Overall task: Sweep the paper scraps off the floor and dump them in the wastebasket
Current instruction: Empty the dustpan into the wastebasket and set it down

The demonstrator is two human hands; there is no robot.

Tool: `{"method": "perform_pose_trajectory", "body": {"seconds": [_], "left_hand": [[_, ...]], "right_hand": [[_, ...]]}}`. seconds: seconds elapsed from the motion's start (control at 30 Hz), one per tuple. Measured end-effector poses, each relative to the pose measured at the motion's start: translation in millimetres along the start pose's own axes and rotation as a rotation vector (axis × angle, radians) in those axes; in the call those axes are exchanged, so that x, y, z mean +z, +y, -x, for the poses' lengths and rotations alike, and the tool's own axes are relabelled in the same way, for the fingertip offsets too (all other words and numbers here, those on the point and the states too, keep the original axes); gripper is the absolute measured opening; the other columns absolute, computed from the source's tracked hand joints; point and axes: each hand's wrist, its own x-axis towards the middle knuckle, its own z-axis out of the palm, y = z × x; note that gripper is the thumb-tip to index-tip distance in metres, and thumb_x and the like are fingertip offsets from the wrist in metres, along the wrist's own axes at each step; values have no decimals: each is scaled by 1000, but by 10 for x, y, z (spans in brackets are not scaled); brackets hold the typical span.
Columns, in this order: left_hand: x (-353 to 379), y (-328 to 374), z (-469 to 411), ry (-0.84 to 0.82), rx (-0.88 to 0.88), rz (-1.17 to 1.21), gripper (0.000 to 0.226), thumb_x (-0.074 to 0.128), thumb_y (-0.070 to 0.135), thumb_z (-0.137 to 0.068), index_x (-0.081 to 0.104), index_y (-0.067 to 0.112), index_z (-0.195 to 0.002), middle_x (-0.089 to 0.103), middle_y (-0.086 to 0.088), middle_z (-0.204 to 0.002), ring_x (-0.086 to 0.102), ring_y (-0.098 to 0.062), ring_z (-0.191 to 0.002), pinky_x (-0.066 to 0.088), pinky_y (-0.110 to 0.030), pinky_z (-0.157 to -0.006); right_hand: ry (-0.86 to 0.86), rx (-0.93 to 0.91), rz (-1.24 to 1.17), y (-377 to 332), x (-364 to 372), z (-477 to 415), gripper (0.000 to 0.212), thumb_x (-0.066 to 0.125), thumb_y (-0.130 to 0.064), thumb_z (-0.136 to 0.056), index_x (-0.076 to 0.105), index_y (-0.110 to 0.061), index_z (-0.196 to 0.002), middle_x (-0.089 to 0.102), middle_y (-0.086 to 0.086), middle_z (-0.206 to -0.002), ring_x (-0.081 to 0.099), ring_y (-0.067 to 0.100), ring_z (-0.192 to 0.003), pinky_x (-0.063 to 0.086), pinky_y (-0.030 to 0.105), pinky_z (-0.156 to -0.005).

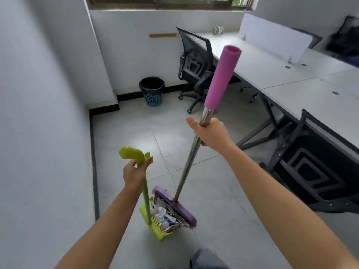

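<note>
Grips the green dustpan (pixel 158 236) by the top of its upright handle with the left hand (pixel 136 172), fingers curled round the bend. Clasps the broom (pixel 221 78) in the right hand (pixel 210 133), wrapped round the steel shaft just below the pink foam sleeve. Leans the purple broom head against the pan's open side, touching the heap of crumpled paper scraps (pixel 162 213) inside. Cannot tell whether the pan rests on the floor (pixel 124 133) or hangs just above it.

Seems past the sweeping: shows no loose scraps on the visible tiles, only the pile in the pan. Leaves the second half undone, by this reading: carrying the load to the wastebasket (pixel 152 91), well apart by the far wall, then tipping it in.

Stands on pale grey tiles with thin joints, edged by dark skirting under white walls (pixel 38 113). Faces a window (pixel 165 0) along the top. Has on the right a long white worktop (pixel 291 78) with a low divider panel (pixel 272 35) and a dark bag (pixel 347 37). Shows a black mesh chair (pixel 194 70) at the worktop's far end, near the wastebasket, and another tucked under closer by.
</note>
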Motion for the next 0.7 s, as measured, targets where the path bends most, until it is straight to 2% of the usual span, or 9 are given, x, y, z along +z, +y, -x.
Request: {"method": "perform_pose_trajectory", "body": {"seconds": [0.1,0.13,0.2,0.3,0.4,0.5,0.6,0.67,0.7], "left_hand": [[73,85,-185,32,-19,35,20,73,29,-80,58,17,-76,49,0,-73,47,-20,-84,48,-44,-82],[114,128,-244,45,-20,47,21,73,29,-80,57,19,-71,47,2,-69,46,-20,-83,45,-40,-76],[217,224,-381,79,-20,75,23,73,29,-80,55,22,-68,46,4,-67,46,-20,-83,40,-36,-74],[389,393,-555,149,-26,92,23,74,30,-79,55,24,-67,49,3,-69,49,-23,-86,48,-43,-84],[545,576,-694,217,-27,133,22,74,27,-80,57,19,-68,53,2,-72,51,-25,-90,48,-51,-94],[706,763,-861,271,-40,206,18,73,22,-80,60,11,-80,54,-1,-78,51,-24,-94,47,-50,-95],[868,968,-1032,300,-53,287,16,71,19,-82,59,9,-79,52,0,-78,48,-23,-95,46,-48,-91],[952,1087,-1168,319,-60,336,17,70,19,-83,60,7,-91,55,-4,-90,48,-23,-98,44,-50,-93],[998,1152,-1260,327,-60,354,16,70,19,-84,60,8,-91,54,-5,-93,47,-23,-98,45,-49,-92]], "right_hand": [[-1,-28,-46,39,17,-282,48,54,-52,-83,44,-11,-61,49,11,-64,51,23,-62,54,45,-74],[-6,-41,-55,59,9,-385,51,56,-52,-82,39,-12,-55,47,10,-61,51,23,-61,54,45,-74],[-22,-78,-70,95,-22,-613,51,58,-52,-79,37,-14,-52,45,9,-58,50,24,-59,54,47,-73],[-49,-139,-98,113,-96,-980,47,57,-53,-79,51,-9,-63,51,13,-62,55,29,-59,55,50,-73],[-59,-199,-86,124,-196,-1349,49,54,-56,-80,52,-10,-64,52,13,-62,57,33,-61,55,51,-72],[-75,-254,-60,137,-321,-1716,54,49,-57,-82,52,-6,-64,52,12,-61,62,38,-65,54,48,-72],[-63,-303,-71,142,-434,-2087,70,47,-56,-83,55,13,-71,54,16,-62,63,42,-71,54,47,-70],[-57,-343,-66,124,-487,-2313,72,47,-55,-84,55,16,-77,56,17,-62,63,42,-70,54,46,-69],[-54,-356,-66,108,-509,-2444,71,47,-54,-85,56,16,-78,56,17,-62,63,41,-69,54,45,-69]]}}
